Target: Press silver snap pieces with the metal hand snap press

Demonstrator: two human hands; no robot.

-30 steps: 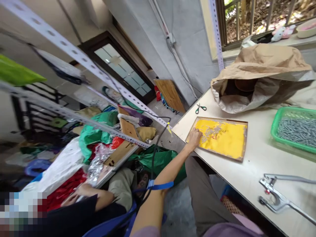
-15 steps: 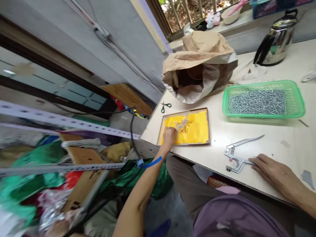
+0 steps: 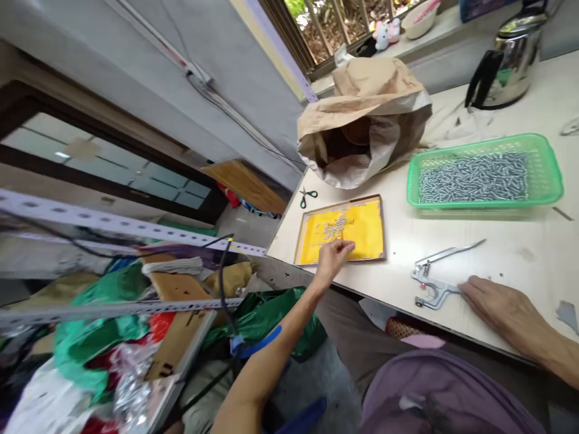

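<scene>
My left hand point(image 3: 333, 260) is over the front edge of a shallow tray with a yellow lining point(image 3: 368, 229), its fingertips pinched together. Whatever may be between them is too small to make out. Several small slim metal pieces point(image 3: 335, 226) lie in a loose pile in the tray, just beyond the fingers. On the table to the right, my right hand point(image 3: 500, 304) lies low with its fingers closed on the handle end of silver snap-fastener pliers point(image 3: 436, 289). The pliers rest on the tabletop, their jaws apart and pointing left.
Behind the pliers stands a green plastic basket point(image 3: 554, 175) full of small metal pieces. A crumpled paper bag point(image 3: 362, 108) gapes behind the tray, with small scissors point(image 3: 308, 198) to its left. A steel kettle point(image 3: 511, 66) stands at the back right. Metal shelf bars point(image 3: 113, 226) cross the left side.
My left hand has moved right along the tray, from its left part to the front middle, uncovering pieces there. My right hand stays at the pliers' handle. The view has shifted slightly.
</scene>
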